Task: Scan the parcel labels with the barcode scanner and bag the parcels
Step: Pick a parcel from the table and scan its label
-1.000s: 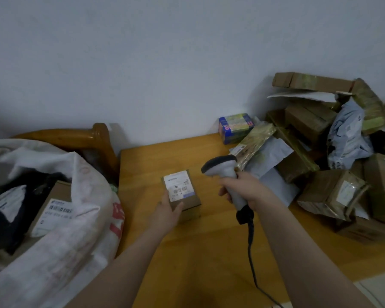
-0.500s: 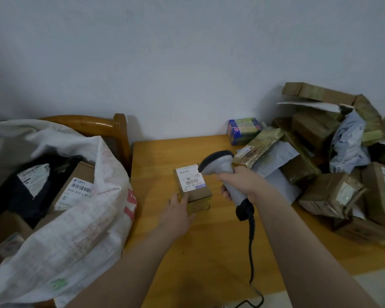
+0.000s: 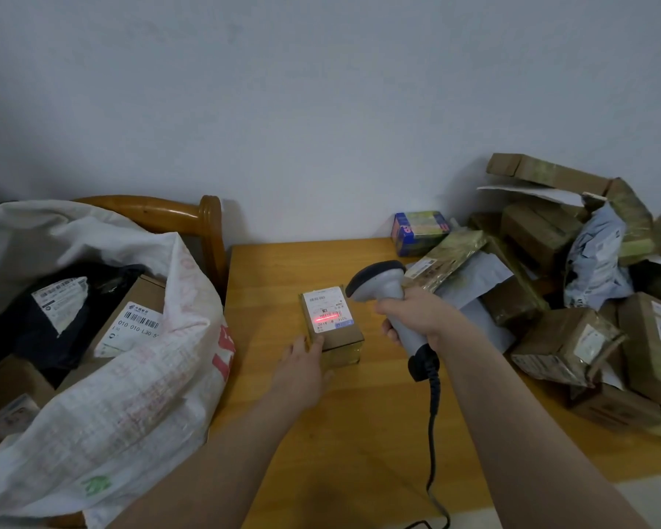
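A small brown parcel point(image 3: 340, 336) with a white label on top rests on the wooden table point(image 3: 359, 433). My left hand point(image 3: 302, 370) grips its near left corner. My right hand point(image 3: 416, 318) holds a grey barcode scanner point(image 3: 382, 286) by the handle, its head aimed at the label from the right. A red scan line glows across the label's barcode. A large white woven sack point(image 3: 130, 395) stands open at the left with several parcels inside, among them a brown box point(image 3: 134, 322) and a black bag point(image 3: 54, 311).
A heap of brown boxes and grey mailers point(image 3: 573, 299) fills the table's right side. A blue box point(image 3: 416, 231) sits by the wall. A wooden chair back point(image 3: 191, 219) rises behind the sack. The scanner's black cable point(image 3: 432, 433) trails off the table's front edge.
The scanner head has swung closer to the parcel and a red scan line now lights the label. My left hand has kept its hold on the parcel. The view has shifted left.
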